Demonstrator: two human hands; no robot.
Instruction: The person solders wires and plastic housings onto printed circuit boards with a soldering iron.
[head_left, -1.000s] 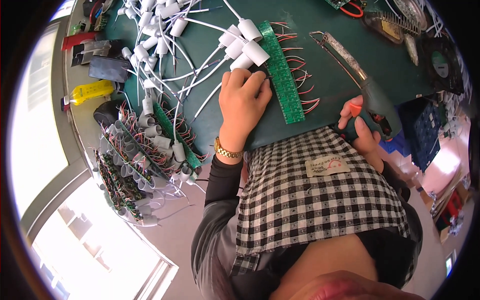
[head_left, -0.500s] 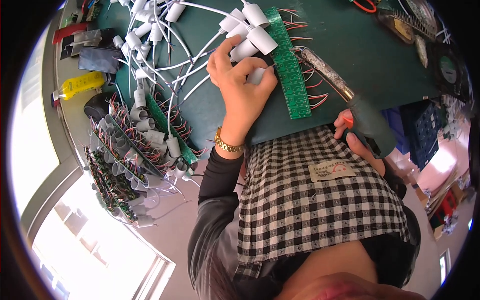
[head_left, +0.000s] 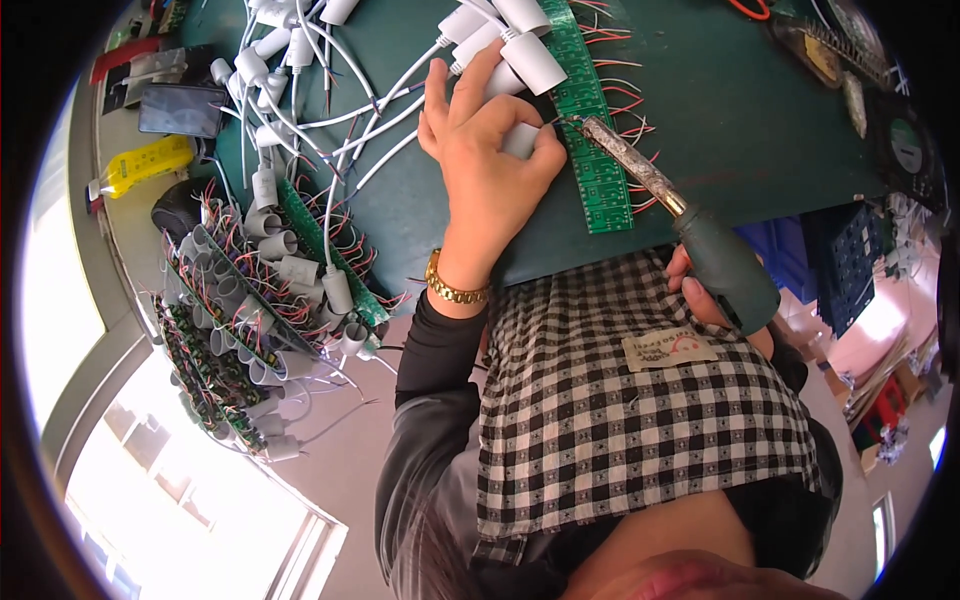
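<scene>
A long green circuit board strip (head_left: 602, 190) lies on the bench, with thin red and white wires along its right edge. My right hand (head_left: 698, 295) is wrapped round the dark handle of a soldering iron (head_left: 725, 265). The iron's tip rests at the board, close to my left fingertips. Thumb and forefinger of my left hand (head_left: 480, 175) are pinched at the board's left edge, by a thin dark wire end. A white cylindrical housing (head_left: 520, 140) sits within that grip, partly hidden by the fingers. More white housings (head_left: 533, 62) with cables lie just beyond.
White cabled housings (head_left: 252, 68) are heaped at the far left. Wired boards with grey cups (head_left: 270, 222) stack at the bench's left edge, near a yellow bottle (head_left: 150, 167) and a phone (head_left: 180, 110). Blue bins (head_left: 845, 265) stand at right; a soldering-iron stand (head_left: 805, 50) lies far right.
The soldering iron's tip has moved left and slightly down, from the board's right side to beside my left fingertips. My left hand keeps its pinch, while the view has shifted slightly.
</scene>
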